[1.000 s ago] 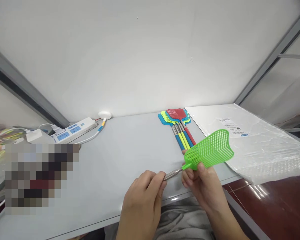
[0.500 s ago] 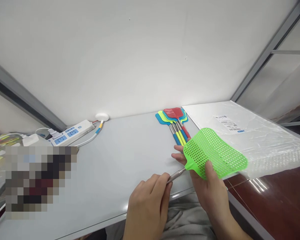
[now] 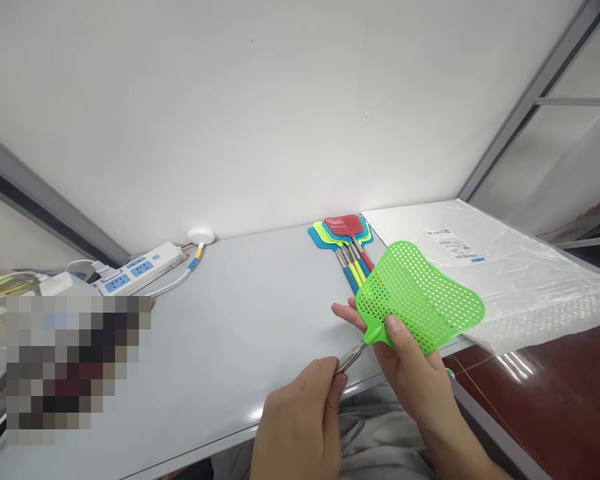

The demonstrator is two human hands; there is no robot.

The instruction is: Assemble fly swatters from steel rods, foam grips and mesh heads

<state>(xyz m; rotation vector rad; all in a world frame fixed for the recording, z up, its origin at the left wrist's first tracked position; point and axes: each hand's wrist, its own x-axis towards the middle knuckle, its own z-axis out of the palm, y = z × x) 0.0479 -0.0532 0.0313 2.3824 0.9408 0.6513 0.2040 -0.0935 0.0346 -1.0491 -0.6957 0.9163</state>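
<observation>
A bright green fly swatter [image 3: 430, 300] with a perforated head is held between both hands above the table's front edge. My left hand [image 3: 303, 413] is wrapped round its handle, which the fingers hide; a short piece of metal shaft shows beyond them. My right hand [image 3: 405, 360] grips the head near its neck, thumb on top and the other fingers underneath. Behind it lies a pile of fly swatters [image 3: 344, 227] with red, blue and yellow heads, metal shafts and coloured handles pointing toward me.
The grey-white table [image 3: 240, 320] runs along a white wall. On its right lies a flat white package [image 3: 415, 220] in clear wrap with a label. A power strip [image 3: 145, 267] with plugs, a white round device [image 3: 201, 235] and cables are at left, beside a pixelated area.
My right thumb has shifted toward the neck of the green swatter. The swatter's head has moved slightly up and left and faces me more. My left hand keeps its grip.
</observation>
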